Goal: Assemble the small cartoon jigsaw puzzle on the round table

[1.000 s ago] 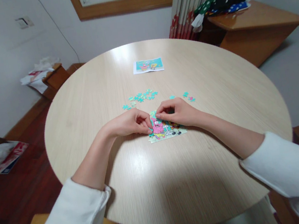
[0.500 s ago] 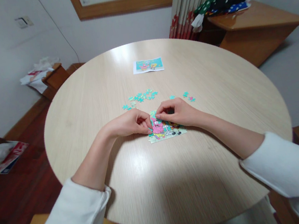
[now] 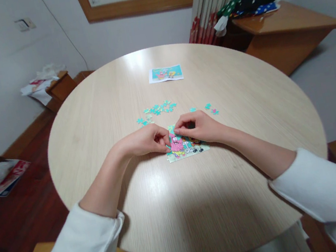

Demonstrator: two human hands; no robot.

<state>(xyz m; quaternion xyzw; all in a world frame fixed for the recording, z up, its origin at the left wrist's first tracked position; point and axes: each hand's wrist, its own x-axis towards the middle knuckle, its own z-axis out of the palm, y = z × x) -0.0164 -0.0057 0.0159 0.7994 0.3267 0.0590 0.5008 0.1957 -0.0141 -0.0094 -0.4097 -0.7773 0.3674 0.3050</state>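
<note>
A partly assembled jigsaw puzzle [image 3: 177, 145] with a pink cartoon starfish lies on the table in front of me. My left hand [image 3: 154, 139] is closed at its left edge, thumb and index fingertips together on a small teal puzzle piece [image 3: 168, 148], mostly covered by the fingers. Above the starfish's head, my right hand [image 3: 195, 126] touches the upper part of the puzzle in a pinch. Whatever lies between those fingertips is hidden. The right hand also covers part of the puzzle's upper right.
Loose teal pieces [image 3: 160, 108] are scattered beyond my hands, with several more [image 3: 212, 109] to the right. A printed reference picture [image 3: 165, 74] lies farther back on the round table [image 3: 157, 214]. A wooden cabinet [image 3: 289, 22] with cloths on top stands behind right.
The whole view has shifted very slightly. Both hands keep nearly the same position and pinch at the puzzle; the loose pieces lie as before.
</note>
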